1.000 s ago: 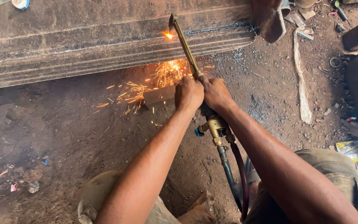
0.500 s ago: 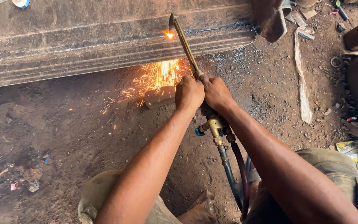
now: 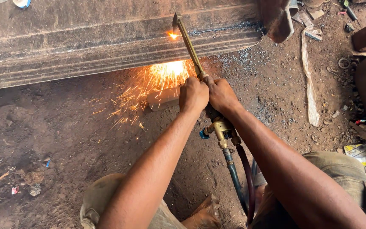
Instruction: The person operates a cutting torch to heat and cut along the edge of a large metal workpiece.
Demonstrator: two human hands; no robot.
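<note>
Hands (image 3: 208, 95) still grip torch (image 3: 190, 46), sparks (image 3: 153, 82) denser

The grip section of the long brass cutting torch (image 3: 190, 46) is hidden inside the two clenched hands (image 3: 208, 95). Below the torch's valves, the blue and dark red rubber hoses (image 3: 242, 178) vanish between the person's knees. The long rusty ribbed steel beam (image 3: 106, 46) beyond the torch tip is cut off at the left and top edges.

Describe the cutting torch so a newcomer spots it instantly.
Start at the long rusty steel beam across the top. Sparks spray beneath it; just to their right a thin brass tube slants up to the beam: the cutting torch, gripped by the left hand and right hand. Nothing else trails two hoses.
</note>
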